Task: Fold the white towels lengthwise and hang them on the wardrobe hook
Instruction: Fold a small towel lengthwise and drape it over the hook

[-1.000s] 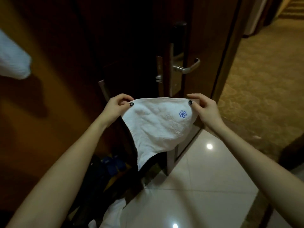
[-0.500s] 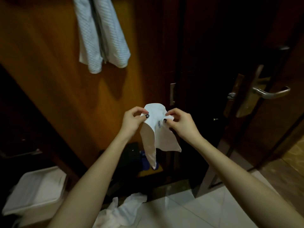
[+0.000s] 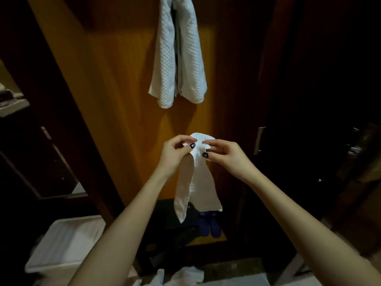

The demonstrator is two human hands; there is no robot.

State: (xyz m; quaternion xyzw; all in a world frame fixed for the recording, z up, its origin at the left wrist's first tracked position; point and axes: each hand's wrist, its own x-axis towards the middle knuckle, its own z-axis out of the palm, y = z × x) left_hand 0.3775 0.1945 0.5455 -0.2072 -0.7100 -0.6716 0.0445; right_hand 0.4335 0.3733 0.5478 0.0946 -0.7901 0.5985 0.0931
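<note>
**Both hands pinch the top of a narrow white towel in front of the wardrobe**

Both forearms reach in from the lower edge, the left from 7 o'clock and the right from 5 o'clock, and meet just below the middle of the view. The left hand (image 3: 175, 153) has its fingers curled over the towel's top edge with the thumb pressed against the near face. The right hand (image 3: 224, 157), just beside it at 3 o'clock, pinches the same edge between thumb and forefinger. Both thumbnails are dark.

The held white towel (image 3: 199, 182) is bunched into a small hump above the fingers and hangs free. Its long axis runs straight from 12 to 6 o'clock. It falls in two narrow layers. The left layer tapers to a point, and the right one ends in a straight hem.

At 12 o'clock from the hands, well apart, a waffle-textured towel (image 3: 178, 56) hangs doubled against the wooden wardrobe panel (image 3: 123, 104). Its top runs out of view, so what it hangs from cannot be seen.

A pair of blue slippers (image 3: 210, 226) sits at 6 o'clock, just below the held towel's ends. A white bin (image 3: 61, 242) stands at 8 o'clock. Loose white cloth (image 3: 185, 275) lies on the floor at the bottom edge. A metal door handle (image 3: 354, 150) shows dimly at 3 o'clock.
</note>
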